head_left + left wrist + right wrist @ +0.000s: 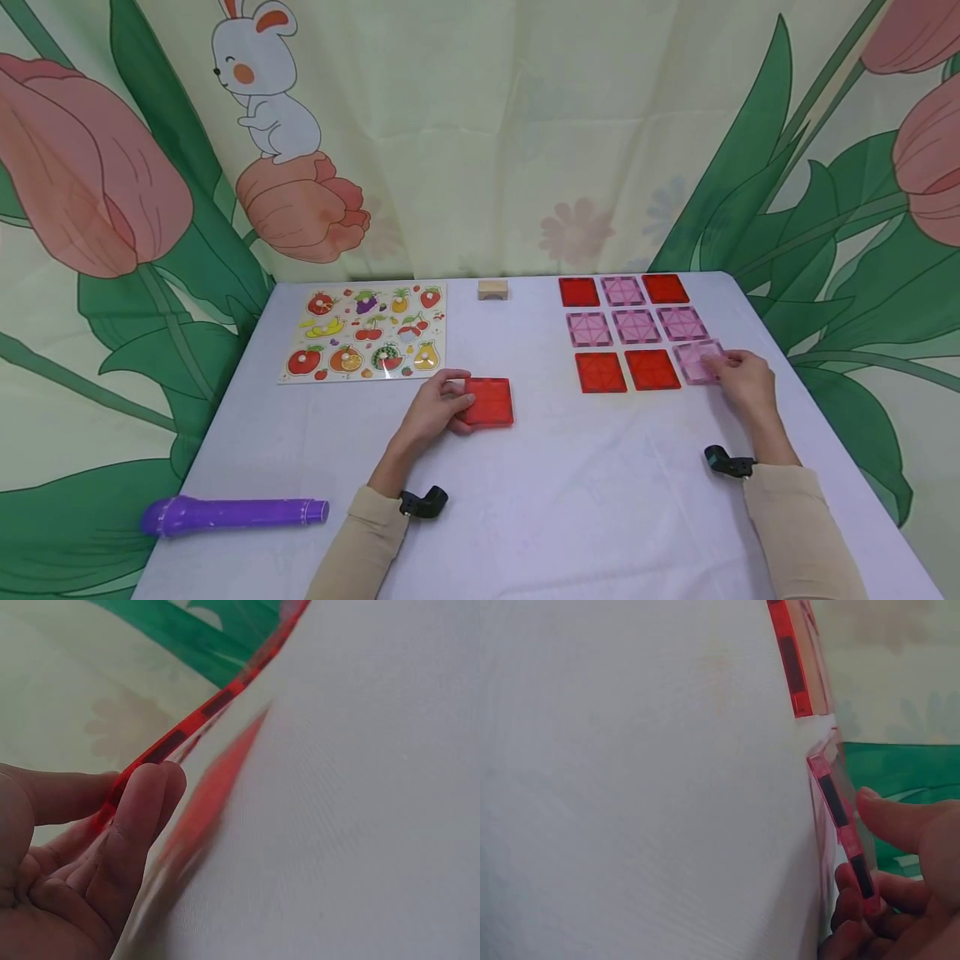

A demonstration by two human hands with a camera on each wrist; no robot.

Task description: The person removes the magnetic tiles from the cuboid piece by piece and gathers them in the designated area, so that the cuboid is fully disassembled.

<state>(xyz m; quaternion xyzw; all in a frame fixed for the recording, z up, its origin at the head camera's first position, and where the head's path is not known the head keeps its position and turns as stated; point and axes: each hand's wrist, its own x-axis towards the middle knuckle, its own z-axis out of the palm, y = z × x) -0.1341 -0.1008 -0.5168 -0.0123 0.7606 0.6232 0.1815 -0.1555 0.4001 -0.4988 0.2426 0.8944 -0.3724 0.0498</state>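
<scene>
My left hand (442,402) pinches a translucent red square magnetic tile (491,402) between thumb and fingers. In the left wrist view the tile's edge (174,739) is tilted above the cloth and casts a red tint on it. My right hand (746,383) grips a pink magnetic tile (692,363) at the front right corner of a grid of tiles. Its thumb is on top and its fingers are under the tilted edge (840,814) in the right wrist view. Red tiles (652,370) and pink tiles (636,327) make up the rest of the grid, in three rows.
A fruit picture board (360,333) lies at the back left of the white-covered table (570,500). Beside it, near the back edge, stands a small wooden block (492,290). A purple microphone-shaped stick (236,513) lies at the front left. A printed curtain (480,150) hangs behind.
</scene>
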